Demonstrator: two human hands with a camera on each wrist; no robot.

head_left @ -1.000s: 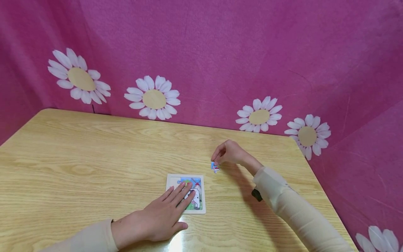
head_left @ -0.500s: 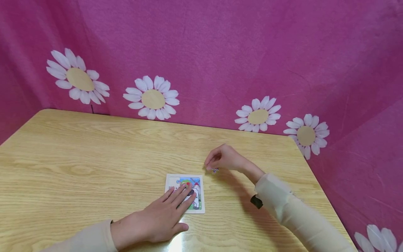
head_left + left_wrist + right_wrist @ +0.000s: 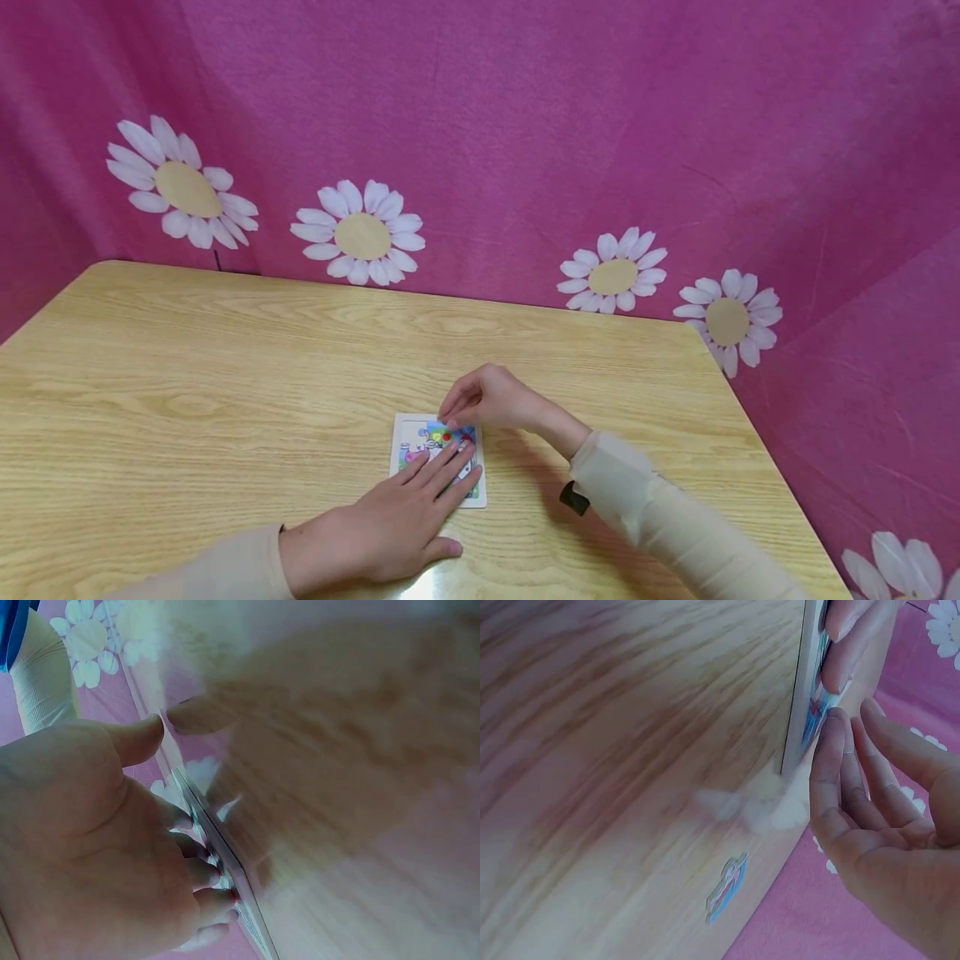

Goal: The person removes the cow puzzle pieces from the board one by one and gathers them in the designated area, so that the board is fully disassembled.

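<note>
A small framed jigsaw puzzle [image 3: 395,479] with a bright cartoon picture lies on the table. My left hand [image 3: 408,521] rests flat over its lower part, fingers straight and spread. My right hand [image 3: 487,400] hovers at the puzzle's far edge, fingers bent, tips right at the blue part of the picture. In the right wrist view, its thumb stands apart from the fingers [image 3: 826,761] with nothing visible between them. A loose jigsaw piece [image 3: 727,889] lies on the wood there; in the head view it is hidden behind my right hand.
The wood-grain table [image 3: 225,375] reaches back to a pink curtain [image 3: 480,150] with large white daisies. Light glares off the table near my left thumb. A dark object [image 3: 574,498] shows at the right sleeve.
My right hand has moved left, away from the loose jigsaw piece, to the puzzle's far edge. My left hand has slid slightly right, uncovering a pink-and-white part of the picture.
</note>
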